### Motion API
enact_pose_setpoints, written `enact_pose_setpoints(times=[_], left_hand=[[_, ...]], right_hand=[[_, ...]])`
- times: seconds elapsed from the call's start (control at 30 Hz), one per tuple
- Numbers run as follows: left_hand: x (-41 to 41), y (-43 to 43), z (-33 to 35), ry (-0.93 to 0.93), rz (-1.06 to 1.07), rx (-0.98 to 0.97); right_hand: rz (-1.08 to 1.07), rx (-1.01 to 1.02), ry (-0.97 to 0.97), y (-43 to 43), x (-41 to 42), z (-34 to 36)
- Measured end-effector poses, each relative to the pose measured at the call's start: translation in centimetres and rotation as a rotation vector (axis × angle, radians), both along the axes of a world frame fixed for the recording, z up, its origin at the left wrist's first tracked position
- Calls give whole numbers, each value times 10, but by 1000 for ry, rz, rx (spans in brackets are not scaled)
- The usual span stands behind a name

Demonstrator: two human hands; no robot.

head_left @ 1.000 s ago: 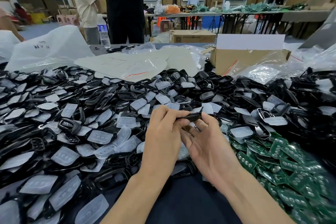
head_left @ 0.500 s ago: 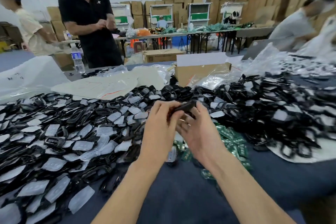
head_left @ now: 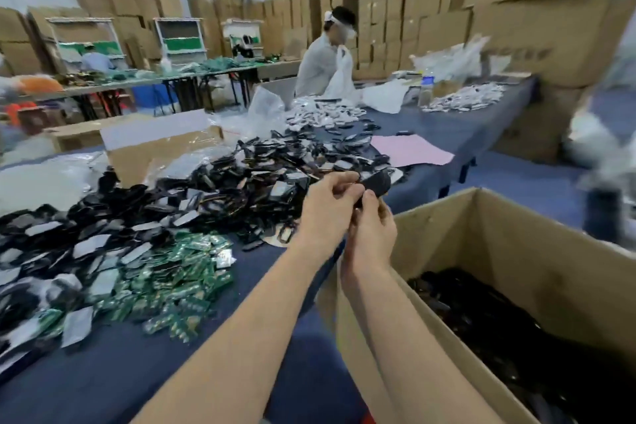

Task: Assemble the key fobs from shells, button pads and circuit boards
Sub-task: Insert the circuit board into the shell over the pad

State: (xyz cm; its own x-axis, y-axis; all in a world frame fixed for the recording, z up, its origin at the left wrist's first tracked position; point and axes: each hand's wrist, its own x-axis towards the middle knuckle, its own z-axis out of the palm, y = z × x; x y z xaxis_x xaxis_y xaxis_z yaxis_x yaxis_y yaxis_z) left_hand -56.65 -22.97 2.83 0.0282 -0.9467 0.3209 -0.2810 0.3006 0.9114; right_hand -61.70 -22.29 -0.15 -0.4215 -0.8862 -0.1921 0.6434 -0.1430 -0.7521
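Both hands hold one black key fob [head_left: 378, 182] up in the air above the table's right edge. My left hand [head_left: 327, 206] pinches its near end from the left, and my right hand [head_left: 373, 234] grips it from below with the thumb on its underside. A heap of black shells and translucent white button pads [head_left: 206, 196] covers the blue table to the left. Green circuit boards [head_left: 172, 286] lie in a loose pile nearer to me.
A large open cardboard box [head_left: 516, 251] stands at my right, with dark fobs in its bottom. Another cardboard box [head_left: 155, 155] sits behind the heap. A pink sheet [head_left: 409, 150] lies on the far table. A person [head_left: 323, 58] stands beyond it.
My view has swung to the right, bringing the open cardboard box into sight. Both hands carried the fob to the right and still hold it between them.
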Motion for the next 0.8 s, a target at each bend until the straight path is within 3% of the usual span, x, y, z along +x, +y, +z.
enact_pose_setpoints(times=[0.17, 0.33, 0.47, 0.63, 0.8], left_hand=[[-65, -6, -21, -87, -168, 120], [-32, -14, -21, -142, -121, 69], [46, -11, -10, -134, 38, 40], [188, 23, -7, -104, 334, 12], [335, 90, -23, -170, 615, 67]], right_hand=[[-34, 134, -10, -1, -57, -18], [12, 98, 107, -4, -29, -13], [176, -40, 186, -2, 50, -3], [499, -65, 223, 10, 181, 2], [821, -188, 455, 39, 307, -10]])
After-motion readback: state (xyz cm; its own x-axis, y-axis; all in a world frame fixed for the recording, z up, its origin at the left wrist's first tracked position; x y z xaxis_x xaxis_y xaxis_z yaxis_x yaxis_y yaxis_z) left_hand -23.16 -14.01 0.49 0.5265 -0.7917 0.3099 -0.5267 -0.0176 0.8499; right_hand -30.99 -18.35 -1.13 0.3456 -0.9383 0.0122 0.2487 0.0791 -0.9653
